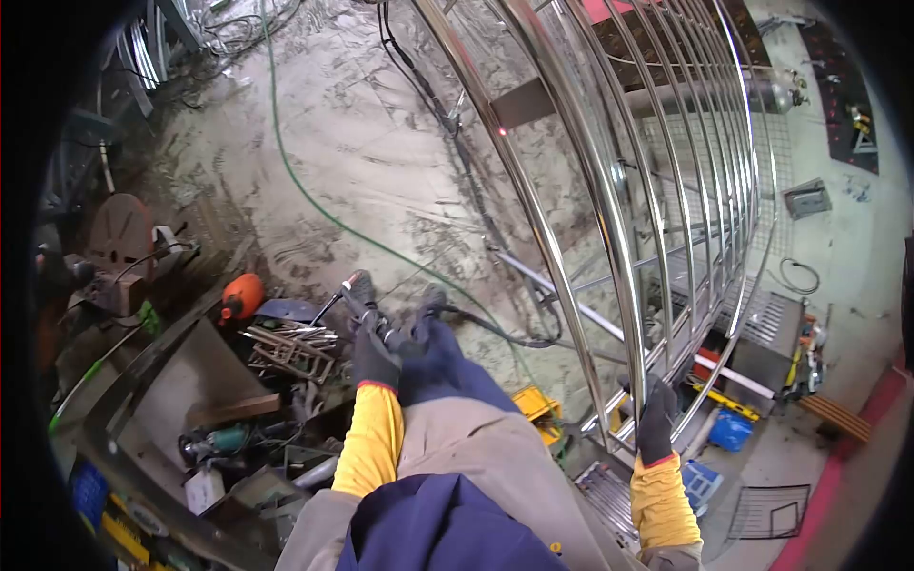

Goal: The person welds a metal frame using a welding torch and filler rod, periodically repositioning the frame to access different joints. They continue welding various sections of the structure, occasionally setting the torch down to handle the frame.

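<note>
My left hand (pixel 375 362), in a dark glove with a yellow sleeve, is wrapped round a welding torch (pixel 341 297). The torch's light-coloured tip points up and to the left, and a black cable runs off to the right. On the other side my gloved right hand (pixel 657 419) grips a shiny steel tube of the railing (pixel 617 238), near its lower end. The fingers of this hand are partly hidden behind the tube. A small red light spot shows on the outer tube, well above both hands.
A green hose (pixel 328 211) and black cables (pixel 462 162) cross the dusty floor. Left of me stand a metal bin (pixel 190 381) with scrap and a grinder (pixel 228 440), plus an orange container (pixel 243 296). Yellow crates (pixel 538 409) and a spirit level (pixel 725 402) lie near the railing.
</note>
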A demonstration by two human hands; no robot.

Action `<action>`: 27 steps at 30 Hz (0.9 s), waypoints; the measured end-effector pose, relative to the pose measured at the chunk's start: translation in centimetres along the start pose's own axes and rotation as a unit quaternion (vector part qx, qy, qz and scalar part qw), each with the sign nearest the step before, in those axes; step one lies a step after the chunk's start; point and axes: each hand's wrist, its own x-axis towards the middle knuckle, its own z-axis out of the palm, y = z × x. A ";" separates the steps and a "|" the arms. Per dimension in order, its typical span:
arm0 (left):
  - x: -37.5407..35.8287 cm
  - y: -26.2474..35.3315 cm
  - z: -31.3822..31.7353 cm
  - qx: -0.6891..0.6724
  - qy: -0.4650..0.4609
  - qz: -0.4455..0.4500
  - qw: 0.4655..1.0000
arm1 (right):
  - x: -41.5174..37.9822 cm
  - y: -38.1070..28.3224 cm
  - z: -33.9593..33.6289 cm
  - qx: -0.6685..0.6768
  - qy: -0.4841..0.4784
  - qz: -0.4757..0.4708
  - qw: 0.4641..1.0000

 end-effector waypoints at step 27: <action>1.7 -1.1 -3.1 -0.094 0.162 -0.040 0.982 | -1.1 -1.2 -1.2 0.050 -0.032 0.131 0.990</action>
